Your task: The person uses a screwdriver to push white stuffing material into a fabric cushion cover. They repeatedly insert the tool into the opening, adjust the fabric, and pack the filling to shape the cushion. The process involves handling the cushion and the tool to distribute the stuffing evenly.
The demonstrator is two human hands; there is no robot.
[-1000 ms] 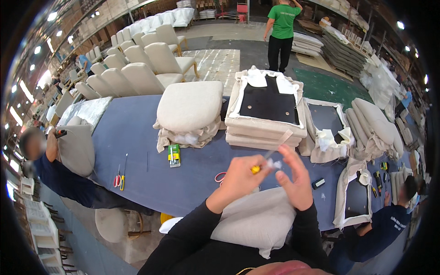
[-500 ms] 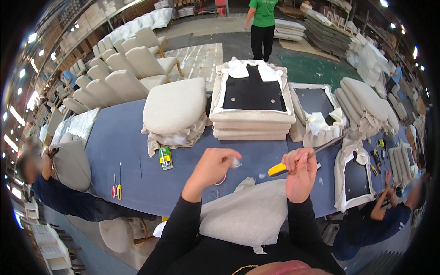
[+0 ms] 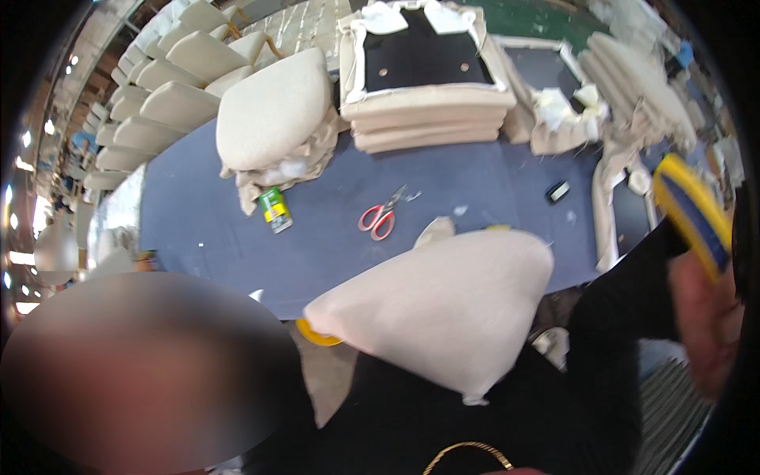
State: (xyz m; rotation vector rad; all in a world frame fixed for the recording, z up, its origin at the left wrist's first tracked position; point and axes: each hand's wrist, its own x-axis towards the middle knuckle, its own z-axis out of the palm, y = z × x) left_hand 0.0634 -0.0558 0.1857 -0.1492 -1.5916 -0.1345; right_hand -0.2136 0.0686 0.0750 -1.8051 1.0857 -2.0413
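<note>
Head view — right hand (image 3: 704, 332) grips yellow handle (image 3: 695, 212) — packet label (image 3: 275, 210) unreadable.

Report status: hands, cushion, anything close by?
Right hand at far right, holding yellow-and-blue tool handle; left hand indiscernible, lower left blurred. Beige upholstered cushion at near edge of blue table. Red-handled scissors on table beyond cushion.

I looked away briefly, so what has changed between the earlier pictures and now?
The right hand has swung out to the right, still holding the yellow-handled tool. The left hand has left its spot above the table, uncovering the red-handled scissors; it can't be made out now. The stacked seats and green packet stayed in place.
</note>
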